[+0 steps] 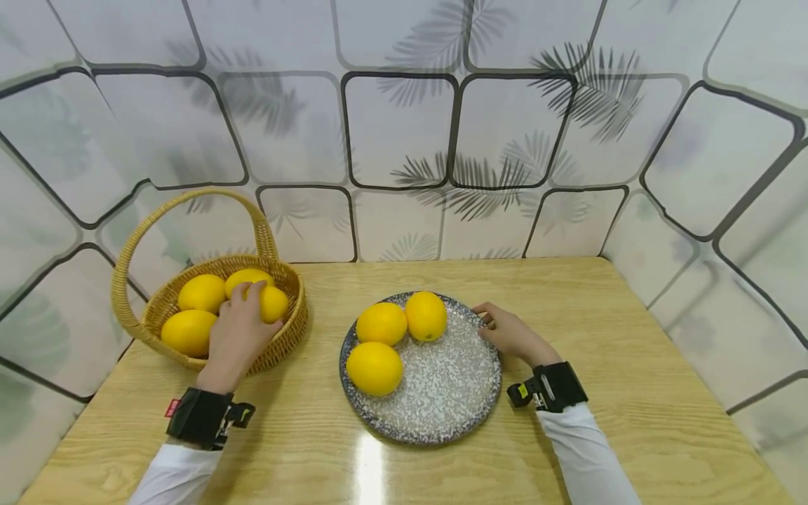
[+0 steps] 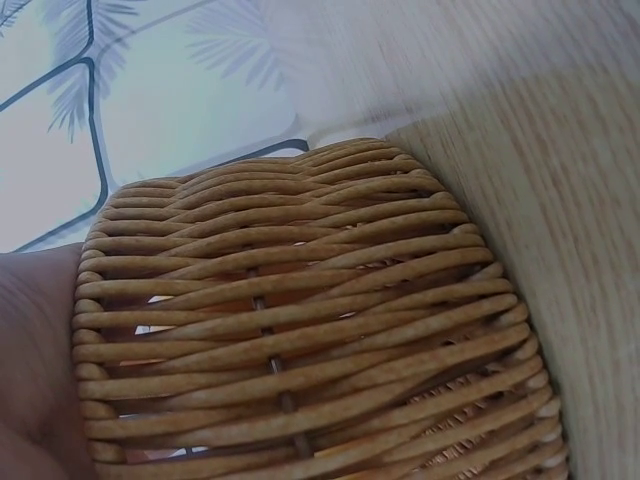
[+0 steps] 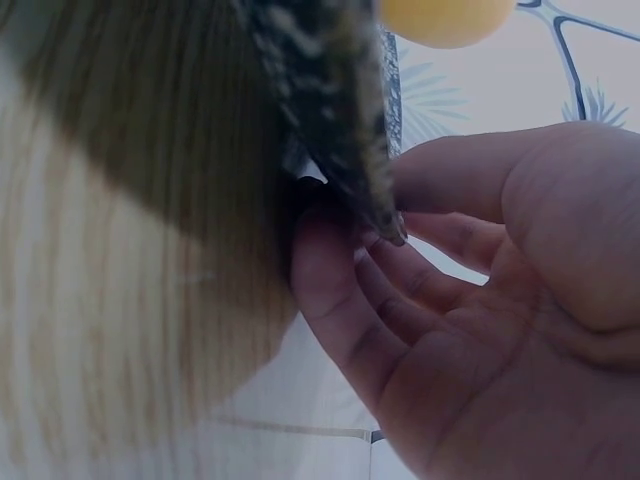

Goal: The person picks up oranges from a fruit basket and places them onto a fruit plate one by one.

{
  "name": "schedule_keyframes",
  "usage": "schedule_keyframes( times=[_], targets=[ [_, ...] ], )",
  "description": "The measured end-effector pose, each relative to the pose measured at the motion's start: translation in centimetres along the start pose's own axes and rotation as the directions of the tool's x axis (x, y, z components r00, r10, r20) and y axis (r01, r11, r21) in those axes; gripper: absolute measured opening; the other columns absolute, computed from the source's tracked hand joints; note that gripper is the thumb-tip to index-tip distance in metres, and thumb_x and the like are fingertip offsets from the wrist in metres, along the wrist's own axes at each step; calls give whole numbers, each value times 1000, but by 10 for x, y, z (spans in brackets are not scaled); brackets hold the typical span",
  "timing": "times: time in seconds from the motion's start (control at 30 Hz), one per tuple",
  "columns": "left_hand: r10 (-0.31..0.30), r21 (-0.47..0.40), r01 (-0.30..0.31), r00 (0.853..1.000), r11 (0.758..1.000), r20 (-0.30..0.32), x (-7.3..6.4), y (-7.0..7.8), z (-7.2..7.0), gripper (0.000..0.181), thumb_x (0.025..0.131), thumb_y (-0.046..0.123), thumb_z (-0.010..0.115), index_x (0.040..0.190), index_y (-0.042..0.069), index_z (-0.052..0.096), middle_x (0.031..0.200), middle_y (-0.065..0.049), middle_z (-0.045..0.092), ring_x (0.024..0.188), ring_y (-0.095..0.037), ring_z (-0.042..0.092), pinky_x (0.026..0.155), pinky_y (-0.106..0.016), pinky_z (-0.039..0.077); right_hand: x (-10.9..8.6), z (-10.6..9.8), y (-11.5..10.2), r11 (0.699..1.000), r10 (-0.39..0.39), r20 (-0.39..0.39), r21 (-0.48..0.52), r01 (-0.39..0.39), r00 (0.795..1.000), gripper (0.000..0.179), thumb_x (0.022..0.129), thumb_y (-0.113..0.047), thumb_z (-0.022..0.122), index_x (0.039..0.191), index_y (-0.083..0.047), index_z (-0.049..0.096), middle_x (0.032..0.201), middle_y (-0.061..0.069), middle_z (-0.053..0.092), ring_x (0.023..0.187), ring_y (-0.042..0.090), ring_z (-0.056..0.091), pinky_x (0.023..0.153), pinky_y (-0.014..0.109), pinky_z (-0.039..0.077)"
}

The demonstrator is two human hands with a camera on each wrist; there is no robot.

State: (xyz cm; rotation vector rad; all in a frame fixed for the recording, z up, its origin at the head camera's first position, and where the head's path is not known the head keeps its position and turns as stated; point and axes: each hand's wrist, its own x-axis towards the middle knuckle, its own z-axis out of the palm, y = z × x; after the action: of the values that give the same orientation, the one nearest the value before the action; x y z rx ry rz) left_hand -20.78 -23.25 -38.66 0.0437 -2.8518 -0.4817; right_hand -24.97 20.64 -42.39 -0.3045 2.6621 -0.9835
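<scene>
Lemon (image 1: 274,304), smooth, yellow and rounded, sits inside a basket (image 1: 287,345) right under the left hand (image 1: 243,333), whose bent fingers and thumb hold it; three more lemons (image 1: 202,293) lie to that hand's left and just beyond its fingertips, the farthest partly covered by the fingers. Basket walls are tan woven wicker in close bands, with a tall braided handle (image 1: 264,235) arching beyond the left hand; in the left wrist view the wall hides that hand's fingers.

Between the hands lies a round plate (image 1: 449,396), speckled pale grey with a dark mottled rim; the right hand (image 1: 516,338) pinches that rim, thumb above and forefinger beneath; three plate lemons (image 1: 374,369) rest across from it, on the side towards the left hand.

Both wrists wear black straps (image 1: 560,387) over white sleeves; a red tag (image 1: 172,407) behind the left hand bears pale writing too small to read; the wood-grained tabletop (image 1: 309,428) shines with glare between the wrists; beyond both hands, the wall (image 1: 399,130) shows grey leaf prints and dark rounded outlines.
</scene>
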Motion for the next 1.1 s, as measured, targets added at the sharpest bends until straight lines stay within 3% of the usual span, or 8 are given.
schedule_keyframes(
  times=[0.37,1.1],
  targets=[
    [-4,2,4,1000,1000,4,-1,0,0,74,83,24,70,143,-4,37,141,-41,35,103,-62,46,70,-69,49,0,1,2,999,-35,17,-13,35,999,60,90,-13,61,144,1,39,133,33,52,116,42,53,95,57,49],
    [-1,6,1,1000,1000,-20,-1,0,1,75,82,23,71,144,-4,38,141,-40,35,105,-61,44,71,-68,49,1,1,7,999,-50,9,-4,50,999,56,93,-14,57,145,0,38,135,33,51,119,43,51,97,59,48]
  ],
)
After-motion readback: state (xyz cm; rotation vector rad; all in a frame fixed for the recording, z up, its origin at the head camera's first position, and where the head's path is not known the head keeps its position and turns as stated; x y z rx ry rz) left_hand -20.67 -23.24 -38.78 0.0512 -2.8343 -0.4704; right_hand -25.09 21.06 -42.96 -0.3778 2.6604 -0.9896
